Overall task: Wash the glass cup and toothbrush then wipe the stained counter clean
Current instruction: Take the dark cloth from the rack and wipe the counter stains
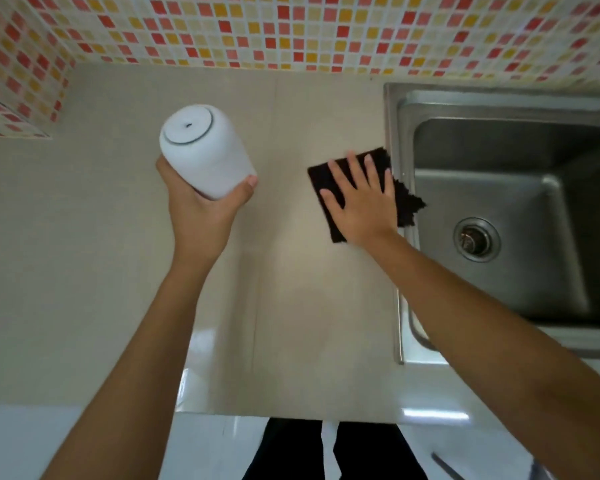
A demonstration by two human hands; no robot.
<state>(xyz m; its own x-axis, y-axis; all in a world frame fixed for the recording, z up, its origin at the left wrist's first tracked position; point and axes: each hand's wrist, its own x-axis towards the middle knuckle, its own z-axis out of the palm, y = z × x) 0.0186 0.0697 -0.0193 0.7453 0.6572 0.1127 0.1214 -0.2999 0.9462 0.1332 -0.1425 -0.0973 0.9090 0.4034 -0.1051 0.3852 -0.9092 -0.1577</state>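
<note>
While the dark cloth (340,188) lies flat on the beige counter (118,254), just left of the steel sink (499,202), its frayed right edge reaches over the sink's rim. Spread on top of it is the right hand (364,202), fingers straight and splayed, palm pressing down. Well apart to the left, the left hand (201,206) grasps a white cup (201,147) from below, thumb and fingers curled round its lower part, holding it tilted above the counter with its flat round end turned up toward me. Behind runs a wall of red, orange and cream tiles (291,29).
</note>
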